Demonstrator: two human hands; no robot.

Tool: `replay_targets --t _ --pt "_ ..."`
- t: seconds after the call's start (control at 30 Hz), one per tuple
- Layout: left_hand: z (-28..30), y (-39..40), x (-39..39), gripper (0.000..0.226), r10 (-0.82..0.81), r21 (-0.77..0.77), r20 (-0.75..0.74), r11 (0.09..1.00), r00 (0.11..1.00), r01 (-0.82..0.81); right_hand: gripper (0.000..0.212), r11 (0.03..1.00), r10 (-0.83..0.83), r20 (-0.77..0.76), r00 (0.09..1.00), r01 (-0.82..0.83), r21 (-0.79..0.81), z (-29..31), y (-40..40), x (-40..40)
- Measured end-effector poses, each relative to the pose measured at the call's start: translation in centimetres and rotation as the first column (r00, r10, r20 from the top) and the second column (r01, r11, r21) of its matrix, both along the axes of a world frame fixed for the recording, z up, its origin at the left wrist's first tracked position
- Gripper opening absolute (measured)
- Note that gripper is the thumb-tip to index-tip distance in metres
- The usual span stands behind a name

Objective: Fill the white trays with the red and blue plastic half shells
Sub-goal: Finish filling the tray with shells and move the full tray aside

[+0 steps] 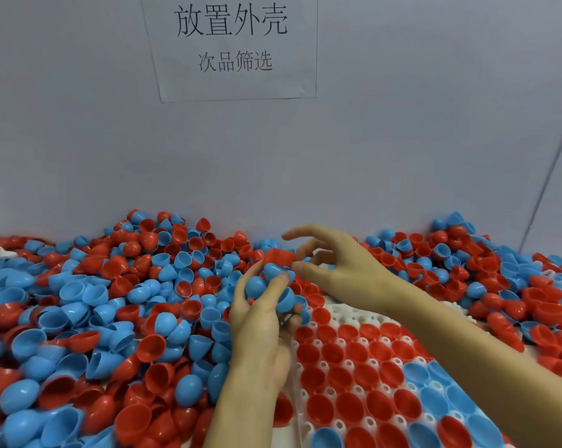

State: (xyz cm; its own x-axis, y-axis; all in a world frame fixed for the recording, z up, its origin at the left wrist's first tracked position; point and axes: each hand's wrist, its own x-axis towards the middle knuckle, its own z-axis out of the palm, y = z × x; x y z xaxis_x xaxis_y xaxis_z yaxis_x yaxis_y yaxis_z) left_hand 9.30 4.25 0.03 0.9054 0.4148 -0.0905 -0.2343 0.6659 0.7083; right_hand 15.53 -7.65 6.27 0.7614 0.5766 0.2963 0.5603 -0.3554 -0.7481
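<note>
The left hand cradles blue shells as stock while the right hand pinches 1 red shell at 12 o'clock of the white tray, likely to seat it.

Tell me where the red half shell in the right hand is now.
Head view, centre: the right hand pinches the red half shell just above the blue shells held by the left hand.

white tray far end hidden | right forearm cut off | shells perhaps motion-blurred
</note>
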Motion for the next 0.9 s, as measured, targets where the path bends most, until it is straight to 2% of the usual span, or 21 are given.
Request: replay_targets --t 0.1,0.17,0.33,0.43,0.53,0.7,0.8,0.9 --pt "-0.3 -0.3 0.0 0.042 0.015 0.179 0.000 0.984 1.000 -0.014 0.009 0.999 -0.031 0.005 1.000 0.031 0.028 0.3 0.6 -0.5" --pt "-0.3 -0.4 -0.1 0.044 0.028 0.226 -0.001 0.974 1.000 -0.027 0.006 0.995 -0.090 -0.007 0.996 0.090 0.042 0.3 0.7 -0.4" --pt "0.0 0.0 0.1 0.024 0.042 0.047 -0.018 0.998 0.999 -0.041 0.017 0.968 -0.092 -0.235 0.968 0.142 0.209 -0.1 0.1 -0.1" --pt "-0.1 0.2 0.1 0.018 0.053 -0.009 -0.031 0.999 0.998 -0.054 0.016 0.953 -0.086 -0.285 0.955 0.162 0.256 -0.4 0.0 -0.2" --pt "-0.1 0.0 0.1 0.019 0.063 -0.011 -0.058 0.998 0.996 -0.064 0.015 0.956 -0.094 -0.217 0.972 0.149 0.253 -0.6 -0.3 -0.2" --pt "-0.1 0.2 0.0 0.023 0.022 -0.142 -0.032 0.990 0.999 -0.026 0.022 0.997 -0.019 -0.061 0.998 0.024 0.080 -0.9 -0.6 -0.7" --pt "-0.2 0.2 0.1 0.019 0.025 -0.112 -0.038 0.993 0.999 -0.029 0.020 1.000 0.000 -0.044 0.999 0.000 0.001 -1.2 -0.5 -1.1" --pt "-0.2 -0.3 0.1 0.016 0.017 -0.064 -0.004 0.998 1.000 -0.018 0.043 0.998 -0.057 -0.040 0.998 0.057 0.006 -1.5 -0.1 -1.3"
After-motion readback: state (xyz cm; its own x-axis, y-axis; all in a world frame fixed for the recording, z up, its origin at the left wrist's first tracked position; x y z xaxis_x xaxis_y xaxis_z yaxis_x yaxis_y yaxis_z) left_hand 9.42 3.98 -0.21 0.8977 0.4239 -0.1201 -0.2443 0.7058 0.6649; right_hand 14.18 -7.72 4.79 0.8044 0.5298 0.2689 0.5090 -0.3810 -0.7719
